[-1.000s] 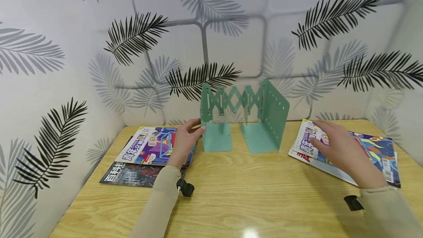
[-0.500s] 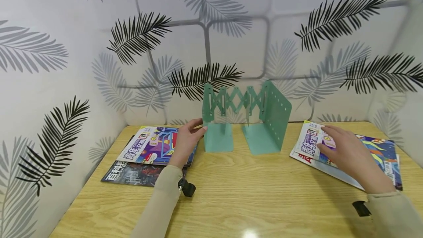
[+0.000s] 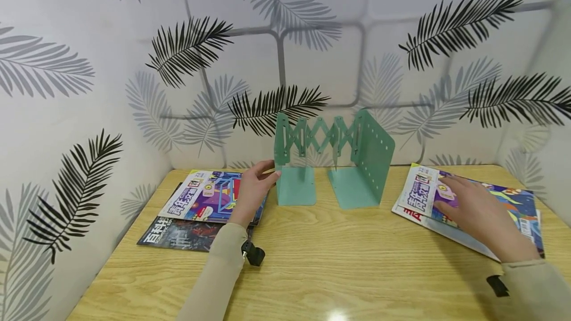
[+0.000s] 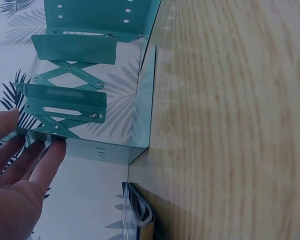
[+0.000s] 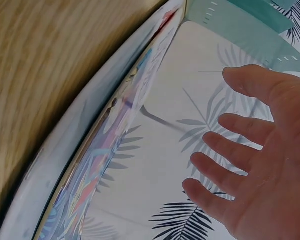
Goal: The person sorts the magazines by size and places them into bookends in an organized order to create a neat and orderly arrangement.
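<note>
A green expandable bookend with scissor links and perforated side panels stands on the wooden table by the wall. My left hand is at its left panel; in the left wrist view the fingertips touch the panel's outer face, and the thumb stands off beside the edge. My right hand is over a stack of magazines on the right. From the right wrist view, that hand has its fingers spread and holds nothing, with the magazines' edges to one side.
More magazines lie stacked at the left, partly under my left forearm. A patterned wall rises along the table's back edge. The bookend's right panel stands between the two stacks.
My right hand has shifted slightly right and down over the magazines. My left hand stays at the bookend's left panel. The whole view has drifted a little.
</note>
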Demonstrator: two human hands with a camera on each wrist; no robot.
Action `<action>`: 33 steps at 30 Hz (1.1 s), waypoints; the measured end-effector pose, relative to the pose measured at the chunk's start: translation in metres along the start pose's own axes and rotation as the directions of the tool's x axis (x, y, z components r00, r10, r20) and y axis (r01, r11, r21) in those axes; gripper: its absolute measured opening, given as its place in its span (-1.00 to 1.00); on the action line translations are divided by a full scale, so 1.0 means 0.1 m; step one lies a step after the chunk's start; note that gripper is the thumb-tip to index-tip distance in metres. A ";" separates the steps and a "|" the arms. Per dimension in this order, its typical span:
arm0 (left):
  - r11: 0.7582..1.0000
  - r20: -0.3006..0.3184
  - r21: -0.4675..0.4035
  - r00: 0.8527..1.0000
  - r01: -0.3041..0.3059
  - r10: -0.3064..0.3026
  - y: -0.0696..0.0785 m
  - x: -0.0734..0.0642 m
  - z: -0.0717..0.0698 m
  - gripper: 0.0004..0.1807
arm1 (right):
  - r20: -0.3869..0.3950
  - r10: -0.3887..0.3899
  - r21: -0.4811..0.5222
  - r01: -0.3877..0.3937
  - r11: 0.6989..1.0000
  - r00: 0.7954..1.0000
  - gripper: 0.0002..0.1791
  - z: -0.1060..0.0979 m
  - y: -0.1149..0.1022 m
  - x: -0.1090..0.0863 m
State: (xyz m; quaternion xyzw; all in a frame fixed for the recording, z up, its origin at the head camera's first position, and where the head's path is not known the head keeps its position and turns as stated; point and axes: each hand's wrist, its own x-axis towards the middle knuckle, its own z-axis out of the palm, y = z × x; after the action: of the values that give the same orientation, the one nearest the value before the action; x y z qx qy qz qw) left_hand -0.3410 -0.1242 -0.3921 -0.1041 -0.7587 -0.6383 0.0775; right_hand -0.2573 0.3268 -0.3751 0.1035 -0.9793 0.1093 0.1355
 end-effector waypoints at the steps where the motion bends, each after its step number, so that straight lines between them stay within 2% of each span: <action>1: 1.000 -0.002 0.001 1.000 -0.003 0.003 -0.01 0.00 0.00 -0.56 | 0.007 0.002 -0.003 -0.002 1.000 1.000 -0.28 0.00 0.02 0.00; 6: 1.000 -0.004 0.004 1.000 -0.016 0.016 -0.01 -0.01 0.00 -0.57 | 0.069 0.019 -0.027 -0.017 0.999 0.997 -0.27 0.02 0.09 -0.01; 12: 1.000 -0.002 0.000 1.000 -0.001 0.001 0.00 0.00 0.00 -0.56 | 0.124 -0.002 -0.056 0.009 0.998 0.992 -0.27 0.05 0.17 -0.03; 14: 1.000 0.002 0.005 1.000 0.009 -0.009 0.03 0.00 0.00 -0.56 | 0.139 -0.002 -0.054 0.009 0.999 0.990 -0.25 0.07 0.19 -0.04; 21: 0.999 0.021 0.031 1.000 0.012 -0.013 0.34 -0.19 0.00 -0.56 | 0.197 0.016 -0.034 -0.010 0.999 0.980 -0.21 0.14 0.26 -0.04; 27: 1.000 0.022 0.023 1.000 0.009 -0.010 0.38 -0.21 0.00 -0.56 | 0.247 0.074 -0.041 -0.066 0.997 0.966 -0.15 0.21 0.30 -0.05; 33: 0.999 0.019 0.031 1.000 0.018 -0.018 0.38 -0.21 0.00 -0.56 | 0.260 0.092 -0.045 -0.084 0.995 0.961 -0.15 0.26 0.33 -0.04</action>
State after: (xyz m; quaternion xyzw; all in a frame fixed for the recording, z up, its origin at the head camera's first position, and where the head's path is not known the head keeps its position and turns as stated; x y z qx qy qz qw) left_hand -0.3107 -0.1190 -0.3613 -0.1023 -0.7702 -0.6261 0.0659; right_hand -0.2673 0.3531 -0.4069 0.0711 -0.9939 0.0843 0.0019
